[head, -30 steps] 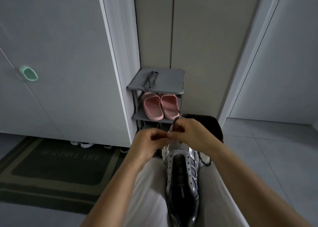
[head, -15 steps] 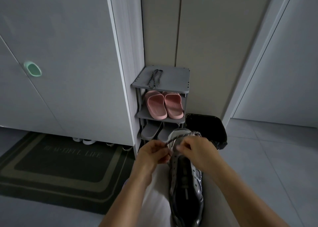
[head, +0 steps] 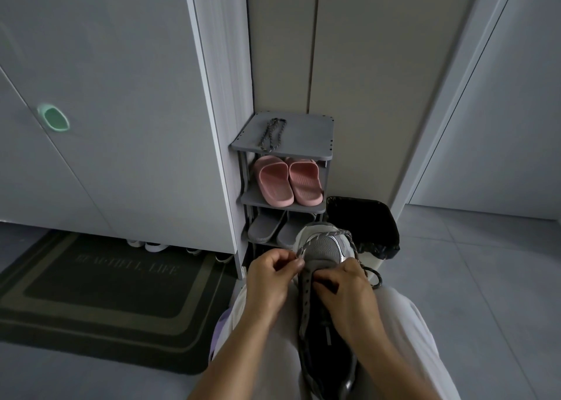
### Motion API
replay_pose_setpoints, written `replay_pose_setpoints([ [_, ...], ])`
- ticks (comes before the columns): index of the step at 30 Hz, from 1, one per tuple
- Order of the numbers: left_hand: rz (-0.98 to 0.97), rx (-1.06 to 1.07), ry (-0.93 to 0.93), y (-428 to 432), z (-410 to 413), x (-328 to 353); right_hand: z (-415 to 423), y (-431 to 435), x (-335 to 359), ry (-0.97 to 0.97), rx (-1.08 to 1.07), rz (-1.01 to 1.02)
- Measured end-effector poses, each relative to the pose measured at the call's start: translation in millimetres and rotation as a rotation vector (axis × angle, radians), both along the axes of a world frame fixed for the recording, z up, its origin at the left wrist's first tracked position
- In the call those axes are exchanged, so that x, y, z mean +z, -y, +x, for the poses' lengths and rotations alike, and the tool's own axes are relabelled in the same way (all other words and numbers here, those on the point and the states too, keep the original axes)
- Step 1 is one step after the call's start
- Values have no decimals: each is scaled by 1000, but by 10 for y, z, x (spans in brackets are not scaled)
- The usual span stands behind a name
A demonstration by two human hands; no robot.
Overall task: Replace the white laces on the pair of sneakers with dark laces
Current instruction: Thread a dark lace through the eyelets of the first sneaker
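Your hands, bunched together at the toe a second ago, have drawn apart and slid nearer to you along the sneaker point(head: 324, 249), which lies on your lap with its toe pointing away. The dark lace point(head: 321, 236), a speckled round cord, now arcs loosely over the grey mesh toe cap. This suggests threading is only starting at the lowest eyelets. Your left hand point(head: 273, 273) pinches the lace end beside the left eyelet row. Your right hand point(head: 346, 287) curls its fingers onto the right eyelet edge; whether it also holds lace is hidden. A second speckled lace point(head: 272, 134) lies folded on the flat grey shoe rack point(head: 303, 144) beyond.
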State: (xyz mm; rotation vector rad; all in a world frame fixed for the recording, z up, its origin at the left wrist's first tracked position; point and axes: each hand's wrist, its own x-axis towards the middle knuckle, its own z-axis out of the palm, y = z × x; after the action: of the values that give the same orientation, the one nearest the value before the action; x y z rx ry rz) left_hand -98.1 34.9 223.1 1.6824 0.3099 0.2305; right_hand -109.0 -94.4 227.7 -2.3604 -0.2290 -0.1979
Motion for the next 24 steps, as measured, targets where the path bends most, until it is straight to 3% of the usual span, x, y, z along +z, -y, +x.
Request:
replay_pose_setpoints([
  [8, 99, -75, -12, -6, 47, 1, -33, -38, -64, 114, -19, 30],
  [14, -135, -148, -160, -34, 26, 13, 25, -35, -60, 162, -41, -26],
  [17, -160, -158, -171, -26, 37, 27, 51, -60, -106, 177, -83, -26],
  [24, 16, -212, -146, -52, 115, 7, 73, -72, -162, 223, -119, -8],
])
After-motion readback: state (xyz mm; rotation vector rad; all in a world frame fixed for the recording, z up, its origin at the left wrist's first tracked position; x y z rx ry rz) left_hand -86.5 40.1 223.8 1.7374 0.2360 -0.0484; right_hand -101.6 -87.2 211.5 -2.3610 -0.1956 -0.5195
